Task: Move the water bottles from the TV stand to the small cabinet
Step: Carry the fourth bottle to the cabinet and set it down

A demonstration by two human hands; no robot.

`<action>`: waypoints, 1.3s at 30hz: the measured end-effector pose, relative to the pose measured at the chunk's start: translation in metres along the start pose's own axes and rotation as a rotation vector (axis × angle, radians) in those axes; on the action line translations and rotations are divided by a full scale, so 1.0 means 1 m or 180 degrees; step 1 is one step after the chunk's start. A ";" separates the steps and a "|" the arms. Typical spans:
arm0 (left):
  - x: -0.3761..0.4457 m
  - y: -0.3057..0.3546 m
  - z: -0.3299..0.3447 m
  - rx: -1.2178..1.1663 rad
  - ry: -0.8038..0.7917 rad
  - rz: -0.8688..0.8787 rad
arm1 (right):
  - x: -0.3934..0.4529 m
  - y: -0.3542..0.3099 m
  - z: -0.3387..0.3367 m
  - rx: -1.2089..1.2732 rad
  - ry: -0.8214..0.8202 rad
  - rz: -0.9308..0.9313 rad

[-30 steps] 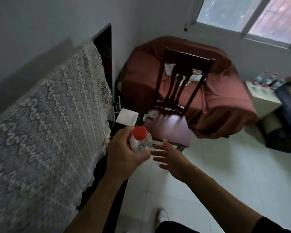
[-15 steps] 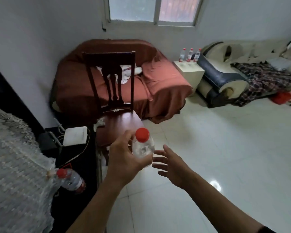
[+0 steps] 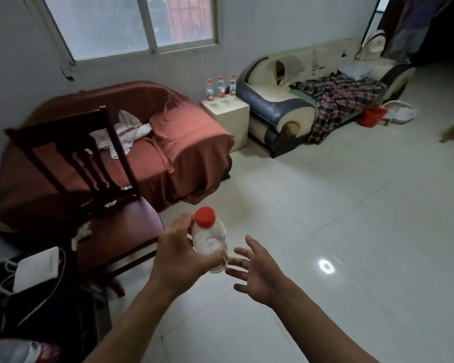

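My left hand (image 3: 180, 254) grips a clear water bottle (image 3: 209, 238) with a red cap, held upright in front of me above the floor. My right hand (image 3: 257, 271) hovers just to the right of the bottle with its fingers spread and nothing in it. Across the room a small cream cabinet (image 3: 230, 115) stands between two sofas. Three red-capped water bottles (image 3: 221, 87) stand in a row at the back of its top. The dark TV stand (image 3: 50, 305) shows at the lower left edge.
A dark wooden chair (image 3: 110, 205) stands close on my left, in front of a sofa under a rust-red cover (image 3: 152, 142). A cream and navy sofa (image 3: 299, 106) with a plaid blanket lies to the right of the cabinet. White tiled floor (image 3: 351, 218) stretches between me and the cabinet.
The view has swung right, away from the lace-covered TV and stand, toward the cabinet and sofas. Both hands have kept their pose, the left still around the bottle.
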State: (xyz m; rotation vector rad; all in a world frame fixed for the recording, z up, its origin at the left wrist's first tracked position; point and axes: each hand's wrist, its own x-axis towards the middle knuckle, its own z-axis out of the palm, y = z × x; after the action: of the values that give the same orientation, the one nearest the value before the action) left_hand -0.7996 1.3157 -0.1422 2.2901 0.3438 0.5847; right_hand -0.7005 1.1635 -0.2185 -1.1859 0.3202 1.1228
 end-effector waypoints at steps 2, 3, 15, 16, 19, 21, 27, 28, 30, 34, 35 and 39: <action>0.014 0.023 0.026 0.0066 -0.0040 0.0093 | -0.005 -0.019 -0.031 0.0121 0.0033 -0.0050; 0.019 0.033 0.038 0.0101 -0.0082 0.0141 | -0.009 -0.025 -0.045 0.0194 0.0056 -0.0079; 0.112 0.098 0.152 -0.0186 -0.0588 0.0725 | -0.021 -0.103 -0.150 0.0765 0.0410 -0.0506; 0.122 0.100 0.160 -0.0253 -0.0626 0.0752 | -0.020 -0.111 -0.156 0.0769 0.0450 -0.0532; 0.155 0.104 0.183 -0.0333 -0.0691 0.0925 | -0.012 -0.138 -0.169 0.0822 0.0561 -0.0618; 0.182 0.104 0.199 -0.0449 -0.0715 0.0985 | -0.002 -0.159 -0.177 0.0872 0.0681 -0.0706; 0.276 0.099 0.235 -0.0676 -0.0765 0.1200 | 0.033 -0.237 -0.183 0.0890 0.0942 -0.0846; 0.293 0.098 0.240 -0.0703 -0.0794 0.1220 | 0.040 -0.251 -0.183 0.0903 0.0953 -0.0871; 0.326 0.096 0.250 -0.0760 -0.0827 0.1250 | 0.055 -0.277 -0.184 0.0925 0.0966 -0.0907; 0.381 0.097 0.269 -0.0873 -0.0779 0.1313 | 0.079 -0.324 -0.189 0.0968 0.1019 -0.0947; 0.392 0.098 0.273 -0.0889 -0.0770 0.1314 | 0.084 -0.334 -0.191 0.0984 0.1030 -0.0950; 0.438 0.102 0.300 -0.0842 -0.0747 0.1362 | 0.109 -0.382 -0.211 0.0924 0.0987 -0.0955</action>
State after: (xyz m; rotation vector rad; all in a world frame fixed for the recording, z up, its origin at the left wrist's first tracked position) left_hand -0.2643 1.2440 -0.1220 2.1488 -0.3278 0.5242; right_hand -0.2662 1.0610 -0.1651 -1.1029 0.5062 0.6077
